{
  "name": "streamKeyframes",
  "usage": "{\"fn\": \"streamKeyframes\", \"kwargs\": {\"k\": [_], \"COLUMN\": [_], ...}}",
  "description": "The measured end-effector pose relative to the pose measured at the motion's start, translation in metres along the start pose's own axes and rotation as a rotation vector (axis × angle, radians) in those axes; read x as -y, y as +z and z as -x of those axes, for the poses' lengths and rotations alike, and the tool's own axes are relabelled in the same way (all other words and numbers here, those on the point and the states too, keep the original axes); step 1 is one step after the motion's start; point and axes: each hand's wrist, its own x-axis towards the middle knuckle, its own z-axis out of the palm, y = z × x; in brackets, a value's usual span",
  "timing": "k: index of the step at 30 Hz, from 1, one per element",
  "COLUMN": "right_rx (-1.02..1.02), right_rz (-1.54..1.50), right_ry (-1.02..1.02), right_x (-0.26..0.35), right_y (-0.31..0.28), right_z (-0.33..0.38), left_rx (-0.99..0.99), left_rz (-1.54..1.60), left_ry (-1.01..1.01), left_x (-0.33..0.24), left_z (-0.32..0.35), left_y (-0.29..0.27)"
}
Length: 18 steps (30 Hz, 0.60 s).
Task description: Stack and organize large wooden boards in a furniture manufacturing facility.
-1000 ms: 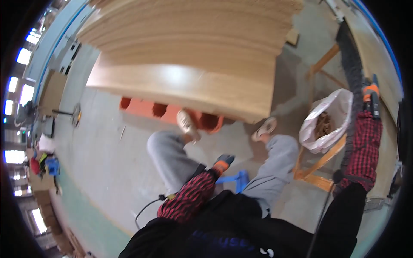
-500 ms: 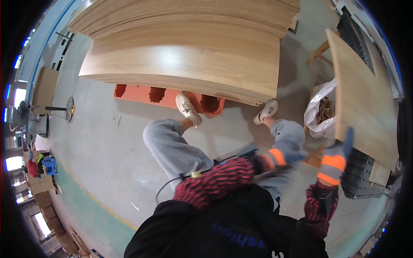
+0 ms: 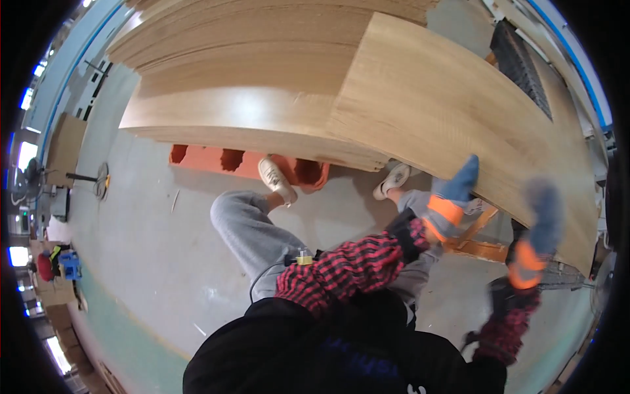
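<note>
A wide light-wood board [image 3: 426, 92] slants across the right side, its left part over the stack of wood boards [image 3: 230, 92] ahead of me. My left hand [image 3: 457, 187], in a blue and grey glove with an orange band, is closed on the board's near edge. Farther right along that edge, my right hand [image 3: 543, 220] wears a matching glove and overlaps the board. Motion smears its fingers, so its grip is unclear.
An orange block with holes [image 3: 220, 161] sits under the stack's near edge, by my left shoe [image 3: 277, 180]. A wooden frame [image 3: 476, 246] stands beneath the board on the right. A fan [image 3: 102, 180] is on the floor at left.
The board has moved left from the right side, now overlapping the stack. My left hand has come up to its near edge. My right hand has shifted right and is blurred.
</note>
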Motion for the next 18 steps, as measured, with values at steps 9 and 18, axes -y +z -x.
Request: {"fn": "streamKeyframes", "kwargs": {"k": [9,18], "right_rx": [-0.233,-0.442], "right_rz": [1.612,1.699], "right_ry": [0.232,0.386], "right_x": [-0.025,-0.012], "right_y": [-0.373,-0.492], "right_z": [0.0,0.017], "left_rx": [-0.381,-0.456], "left_rz": [0.194,0.11], "left_ry": [0.031,0.09], "left_x": [-0.12,-0.21], "left_z": [-0.008,0.011], "left_y": [-0.206,-0.24]}}
